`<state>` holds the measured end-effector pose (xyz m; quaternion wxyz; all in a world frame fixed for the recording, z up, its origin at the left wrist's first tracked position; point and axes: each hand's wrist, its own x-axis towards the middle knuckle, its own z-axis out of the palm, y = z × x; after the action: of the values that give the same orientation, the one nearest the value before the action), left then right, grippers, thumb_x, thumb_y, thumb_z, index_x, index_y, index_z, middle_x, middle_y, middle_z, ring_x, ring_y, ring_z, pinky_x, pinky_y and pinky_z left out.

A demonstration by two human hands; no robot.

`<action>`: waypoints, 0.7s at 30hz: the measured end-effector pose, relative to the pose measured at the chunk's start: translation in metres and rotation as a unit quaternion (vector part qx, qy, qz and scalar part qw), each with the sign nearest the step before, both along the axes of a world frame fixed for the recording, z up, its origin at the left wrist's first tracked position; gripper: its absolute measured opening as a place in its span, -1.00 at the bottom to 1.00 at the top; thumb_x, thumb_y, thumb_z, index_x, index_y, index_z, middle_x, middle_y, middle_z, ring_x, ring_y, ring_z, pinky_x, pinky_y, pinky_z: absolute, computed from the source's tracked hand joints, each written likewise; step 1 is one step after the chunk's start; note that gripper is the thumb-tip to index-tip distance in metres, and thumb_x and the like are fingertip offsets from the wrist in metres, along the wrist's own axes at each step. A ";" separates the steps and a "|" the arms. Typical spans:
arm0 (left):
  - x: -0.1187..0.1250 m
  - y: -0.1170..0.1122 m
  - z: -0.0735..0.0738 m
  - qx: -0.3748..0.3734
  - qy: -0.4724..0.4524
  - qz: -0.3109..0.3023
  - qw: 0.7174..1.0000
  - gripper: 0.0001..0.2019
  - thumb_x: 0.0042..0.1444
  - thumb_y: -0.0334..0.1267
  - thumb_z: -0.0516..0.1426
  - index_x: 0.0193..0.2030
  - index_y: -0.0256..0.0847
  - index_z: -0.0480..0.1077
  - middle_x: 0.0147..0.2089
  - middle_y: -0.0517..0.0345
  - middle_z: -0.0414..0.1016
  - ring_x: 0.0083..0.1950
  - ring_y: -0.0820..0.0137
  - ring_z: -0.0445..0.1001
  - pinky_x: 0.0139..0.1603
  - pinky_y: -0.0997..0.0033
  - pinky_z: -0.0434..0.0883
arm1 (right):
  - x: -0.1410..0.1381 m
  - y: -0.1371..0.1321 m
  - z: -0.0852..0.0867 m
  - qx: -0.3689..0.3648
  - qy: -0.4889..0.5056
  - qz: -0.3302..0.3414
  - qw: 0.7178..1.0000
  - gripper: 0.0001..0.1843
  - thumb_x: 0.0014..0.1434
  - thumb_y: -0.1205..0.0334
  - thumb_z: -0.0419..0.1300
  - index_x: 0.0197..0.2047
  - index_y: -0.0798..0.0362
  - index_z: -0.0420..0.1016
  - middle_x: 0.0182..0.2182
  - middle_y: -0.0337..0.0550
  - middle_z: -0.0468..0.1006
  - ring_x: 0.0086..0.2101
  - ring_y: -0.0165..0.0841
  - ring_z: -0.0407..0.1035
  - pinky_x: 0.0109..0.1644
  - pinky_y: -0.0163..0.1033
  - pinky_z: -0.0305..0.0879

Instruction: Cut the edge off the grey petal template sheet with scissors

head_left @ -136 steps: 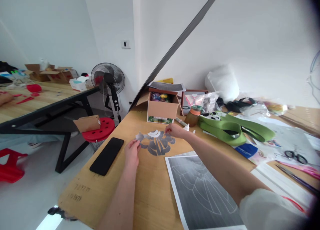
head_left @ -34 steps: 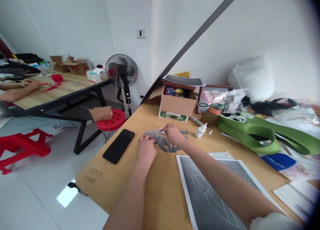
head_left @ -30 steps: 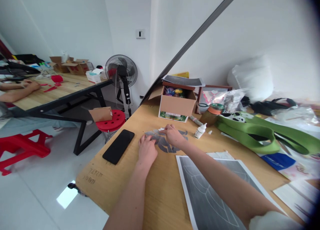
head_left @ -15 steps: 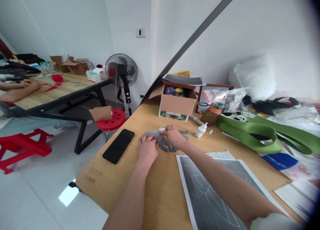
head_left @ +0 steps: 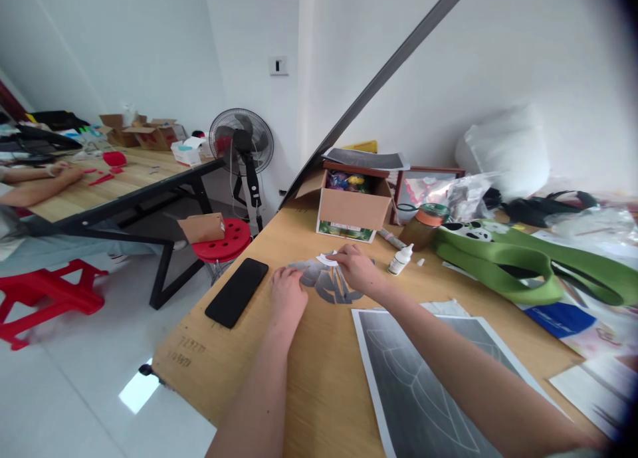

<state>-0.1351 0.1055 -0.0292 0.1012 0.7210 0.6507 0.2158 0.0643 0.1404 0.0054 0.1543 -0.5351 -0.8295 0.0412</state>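
Gray paper cutouts (head_left: 335, 292), curved and petal-shaped, lay fanned out on the light-brown wooden tabletop (head_left: 319, 385), nearer the wearer than an open brown cardboard box (head_left: 353, 209). Bare wood separated them from the box, and a broader open stretch ran toward the wearer, between the left forearm and a white-bordered gray printed sheet (head_left: 409, 371) with pale line drawing. On their left, a black rectangular phone (head_left: 236, 292) lay close to the table's slanting edge; on their right stood a small white plastic bottle (head_left: 400, 260). Farther right, a broad green looped strap (head_left: 503, 272) crowded the surface.

Hand and wrist covered the group's right part, and fingers hid some of its left margin. The right forearm crossed the printed sheet, whose near end was cut off by the frame. Overlaps among the cutouts were too small to make out.

The bare left hand (head_left: 289, 292) rested palm down, fingers bent and close together, touching the leftmost cutouts; whether it gripped any could not be told. The bare right hand (head_left: 356, 268) had its fingertips on a curved white paper piece (head_left: 325, 260) at the group's far side; whether they pinched or merely pressed it was unclear.
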 end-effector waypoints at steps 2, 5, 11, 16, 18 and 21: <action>-0.002 0.001 0.000 0.009 -0.009 0.013 1.000 -0.56 0.08 -0.56 0.03 0.02 -0.15 0.53 0.05 0.06 0.54 0.15 0.19 0.34 0.21 0.21 0.26 | 0.015 -0.010 0.006 0.028 0.061 -0.003 0.998 -0.55 0.26 0.45 -0.04 0.04 0.04 0.58 -0.19 0.00 0.50 -0.11 -0.22 0.33 0.05 -0.16 0.27; -0.003 0.002 0.001 0.025 -0.019 0.023 0.999 -0.58 0.05 -0.58 0.05 -0.03 -0.15 0.55 0.02 0.03 0.55 0.11 0.19 0.37 0.19 0.20 0.29 | 0.043 -0.031 0.011 0.050 0.125 -0.025 0.991 -0.58 0.27 0.40 -0.05 0.00 0.04 0.59 -0.23 -0.01 0.52 -0.15 -0.23 0.38 -0.03 -0.15 0.33; 0.002 0.001 0.002 0.052 -0.028 0.015 0.998 -0.59 0.02 -0.60 0.07 -0.05 -0.24 0.55 -0.01 -0.03 0.55 0.11 0.18 0.36 0.20 0.22 0.29 | 0.096 -0.081 -0.007 0.035 0.191 -0.106 0.975 -0.61 0.27 0.32 -0.06 -0.05 0.08 0.57 -0.30 -0.01 0.53 -0.24 -0.23 0.43 -0.14 -0.16 0.37; 0.007 -0.002 -0.001 0.072 -0.024 0.009 0.997 -0.60 0.01 -0.61 0.08 -0.06 -0.25 0.55 -0.03 -0.02 0.55 0.10 0.20 0.37 0.20 0.25 0.30 | 0.113 -0.104 -0.028 0.014 0.163 -0.095 0.982 -0.61 0.28 0.35 -0.07 -0.04 0.08 0.56 -0.30 0.00 0.53 -0.23 -0.22 0.42 -0.12 -0.14 0.38; 0.009 -0.003 -0.003 0.080 -0.021 0.007 0.997 -0.59 0.00 -0.62 0.08 -0.07 -0.20 0.55 -0.03 0.02 0.56 0.09 0.22 0.37 0.20 0.24 0.30 | 0.113 -0.103 -0.027 0.018 0.138 -0.078 0.987 -0.59 0.29 0.39 -0.08 0.01 0.06 0.54 -0.27 0.01 0.52 -0.20 -0.21 0.40 -0.11 -0.13 0.38; 0.009 -0.002 -0.006 0.090 -0.019 0.005 0.996 -0.58 0.00 -0.62 0.08 -0.07 -0.17 0.55 -0.04 0.05 0.56 0.08 0.23 0.39 0.20 0.24 0.31 | 0.109 -0.092 -0.020 0.028 0.069 -0.055 0.996 -0.55 0.30 0.43 -0.10 0.09 0.04 0.50 -0.20 0.04 0.50 -0.16 -0.20 0.34 -0.05 -0.11 0.35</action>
<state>-0.1265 0.1031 -0.0349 0.0470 0.7198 0.6300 0.2878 0.1729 0.0484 -0.0145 0.2280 -0.5716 -0.7869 0.0463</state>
